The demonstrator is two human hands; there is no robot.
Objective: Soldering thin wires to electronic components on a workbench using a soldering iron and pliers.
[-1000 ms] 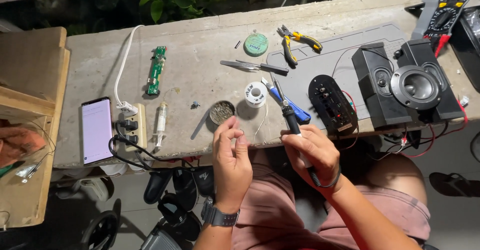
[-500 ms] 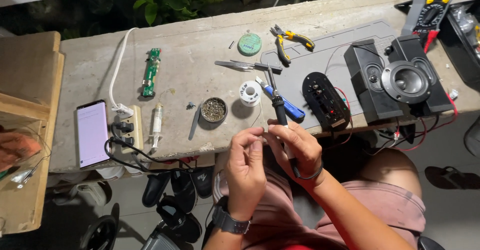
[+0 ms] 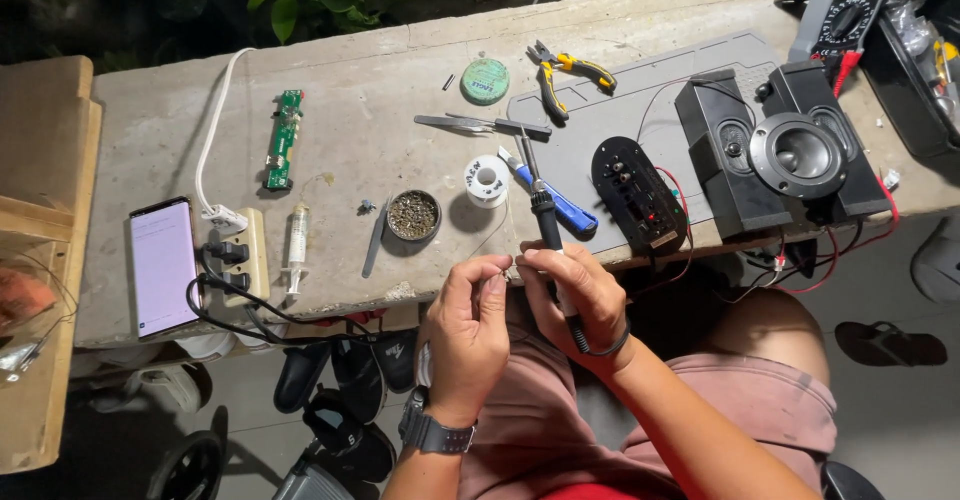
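Note:
My right hand [image 3: 582, 300] grips the black handle of a soldering iron [image 3: 547, 218], whose tip points away over the bench towards a white solder spool [image 3: 487, 180]. Fingertips of my left hand [image 3: 468, 328] are pinched together right beside the right hand, on what looks like a thin strand of solder wire running from the spool. Both hands hover at the front edge of the concrete bench [image 3: 330, 70], above my lap. A watch sits on my left wrist.
A round tin of metal shavings [image 3: 413, 215], a blue-handled cutter [image 3: 566, 212], tweezers [image 3: 470, 123], yellow pliers [image 3: 565, 68] and a green tin [image 3: 485, 81] lie nearby. A black control panel [image 3: 637, 192], speaker box [image 3: 790, 155] and multimeter [image 3: 850, 5] are right; circuit board [image 3: 284, 140], syringe [image 3: 296, 248], power strip [image 3: 247, 250] and phone [image 3: 163, 265] left.
My left hand has moved right and closed in against the right hand. The right hand has kept hold of the soldering iron, shifting slightly towards the bench edge.

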